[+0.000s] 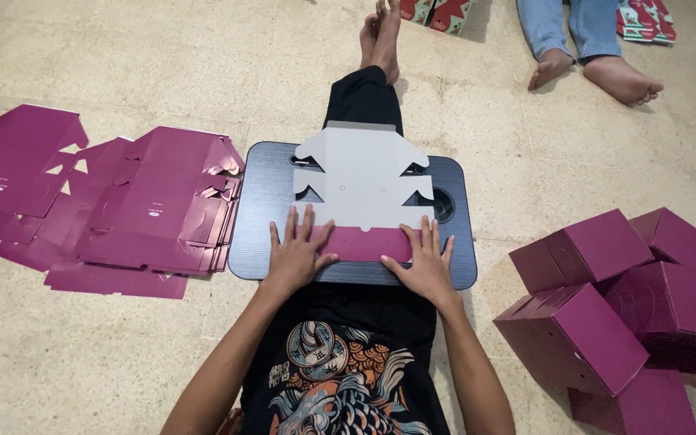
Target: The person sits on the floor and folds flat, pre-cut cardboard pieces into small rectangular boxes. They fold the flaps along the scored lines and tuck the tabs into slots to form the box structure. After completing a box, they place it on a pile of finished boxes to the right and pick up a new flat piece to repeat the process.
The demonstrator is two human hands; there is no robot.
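A flat die-cut box blank point(362, 181) lies white side up on a dark lap tray point(263, 209) across my legs. Its near flap point(364, 242) is folded over, showing magenta. My left hand point(296, 251) presses flat on the left end of that flap, fingers spread. My right hand point(423, 262) presses flat on the right end, fingers spread too. Neither hand grips anything.
A spread stack of flat magenta blanks point(130, 209) lies on the floor to my left. Several folded magenta boxes point(622, 306) are piled at right. Another person's bare feet point(598, 72) rest at top right, beside red-green packages point(646, 20).
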